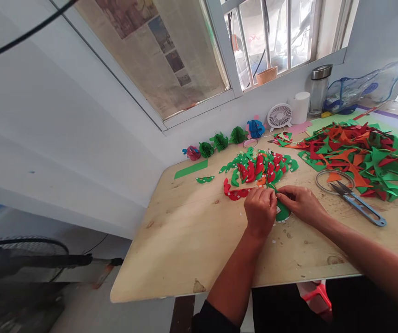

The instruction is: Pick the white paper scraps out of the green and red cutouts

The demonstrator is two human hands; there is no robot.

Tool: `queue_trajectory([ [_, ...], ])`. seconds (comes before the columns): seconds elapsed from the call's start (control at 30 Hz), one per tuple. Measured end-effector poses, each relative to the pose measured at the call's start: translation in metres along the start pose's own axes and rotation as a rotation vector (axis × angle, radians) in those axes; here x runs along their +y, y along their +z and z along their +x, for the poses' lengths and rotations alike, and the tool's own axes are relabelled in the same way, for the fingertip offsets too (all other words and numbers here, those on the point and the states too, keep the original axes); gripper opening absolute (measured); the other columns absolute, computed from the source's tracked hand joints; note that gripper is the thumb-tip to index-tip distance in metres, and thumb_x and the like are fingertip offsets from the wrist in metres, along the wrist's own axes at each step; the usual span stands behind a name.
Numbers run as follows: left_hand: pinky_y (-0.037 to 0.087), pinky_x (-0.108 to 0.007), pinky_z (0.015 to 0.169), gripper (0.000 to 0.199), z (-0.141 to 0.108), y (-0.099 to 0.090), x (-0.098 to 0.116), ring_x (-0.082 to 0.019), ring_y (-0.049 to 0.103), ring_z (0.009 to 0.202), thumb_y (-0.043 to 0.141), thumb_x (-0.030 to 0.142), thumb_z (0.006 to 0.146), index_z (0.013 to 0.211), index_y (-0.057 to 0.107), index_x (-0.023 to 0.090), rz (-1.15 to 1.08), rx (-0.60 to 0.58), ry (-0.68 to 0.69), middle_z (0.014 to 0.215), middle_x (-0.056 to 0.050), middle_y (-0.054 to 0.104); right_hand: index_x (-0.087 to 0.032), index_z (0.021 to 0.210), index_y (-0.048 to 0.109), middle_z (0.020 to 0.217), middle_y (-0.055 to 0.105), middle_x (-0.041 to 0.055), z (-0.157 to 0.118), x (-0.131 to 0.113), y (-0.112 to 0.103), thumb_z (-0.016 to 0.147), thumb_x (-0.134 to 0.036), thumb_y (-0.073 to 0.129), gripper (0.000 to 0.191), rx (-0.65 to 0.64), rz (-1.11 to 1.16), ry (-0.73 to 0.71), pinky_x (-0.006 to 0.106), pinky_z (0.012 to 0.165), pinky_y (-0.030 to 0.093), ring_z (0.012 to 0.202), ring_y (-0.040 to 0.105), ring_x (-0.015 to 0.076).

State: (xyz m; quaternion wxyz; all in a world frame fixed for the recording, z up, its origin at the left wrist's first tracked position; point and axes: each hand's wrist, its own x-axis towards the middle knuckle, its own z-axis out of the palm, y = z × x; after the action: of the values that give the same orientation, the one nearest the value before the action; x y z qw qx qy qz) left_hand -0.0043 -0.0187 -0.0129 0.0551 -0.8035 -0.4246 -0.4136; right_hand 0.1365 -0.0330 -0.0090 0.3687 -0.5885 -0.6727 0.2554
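Observation:
Between my two hands, near the middle of the wooden table [185,240], is a green paper piece [282,212]. My left hand [260,207] is closed with its fingers curled at the left side of this piece. From the right, my right hand [297,201] pinches the same piece with thumb and fingertips. Just beyond my hands lies a cluster of cut green and red paper shapes with small white squares [250,170]. A red scalloped strip [234,194] lies left of my left hand.
Thread snips [361,207] and a metal ring [320,181] lie right of my hands, before a heap of paper scraps [368,157]. Along the wall stand paper ornaments [220,141], a small fan [279,115], a white roll [301,107] and a glass bottle [319,92].

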Motion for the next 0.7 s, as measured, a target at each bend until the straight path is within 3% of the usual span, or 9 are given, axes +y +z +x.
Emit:
queue_trajectory([
  [0.2, 0.047, -0.028, 0.068, 0.013, 0.0004, -0.0004, 0.0000, -0.016, 0.060, 0.070, 0.051, 0.014, 0.081, 0.077, 0.063, 0.017, -0.100, 0.021, -0.052, 0.073, -0.004, 0.068, -0.017, 0.075, 0.070, 0.056, 0.060, -0.0008, 0.0000, -0.0002, -0.0007, 0.079, -0.036, 0.047, 0.030, -0.001, -0.007, -0.001, 0.021, 0.047, 0.035, 0.050, 0.048, 0.0115],
  [0.5, 0.047, -0.029, 0.069, 0.008, 0.0007, -0.0007, 0.0021, -0.017, 0.061, 0.072, 0.057, 0.019, 0.079, 0.074, 0.063, 0.017, -0.174, 0.002, -0.194, 0.072, -0.005, 0.067, -0.017, 0.082, 0.072, 0.065, 0.067, 0.0020, -0.0016, -0.0045, 0.0007, 0.079, -0.034, 0.047, 0.030, 0.007, -0.029, 0.019, 0.024, 0.052, 0.037, 0.055, 0.054, 0.0140],
  [0.7, 0.048, -0.029, 0.069, 0.008, 0.0021, -0.0014, 0.0030, -0.016, 0.061, 0.072, 0.056, 0.015, 0.077, 0.073, 0.062, 0.018, -0.260, -0.016, -0.305, 0.072, -0.003, 0.067, -0.017, 0.079, 0.071, 0.058, 0.063, 0.0009, -0.0017, -0.0049, 0.0008, 0.078, -0.035, 0.046, 0.031, 0.015, -0.038, 0.016, 0.024, 0.050, 0.036, 0.051, 0.050, 0.0134],
])
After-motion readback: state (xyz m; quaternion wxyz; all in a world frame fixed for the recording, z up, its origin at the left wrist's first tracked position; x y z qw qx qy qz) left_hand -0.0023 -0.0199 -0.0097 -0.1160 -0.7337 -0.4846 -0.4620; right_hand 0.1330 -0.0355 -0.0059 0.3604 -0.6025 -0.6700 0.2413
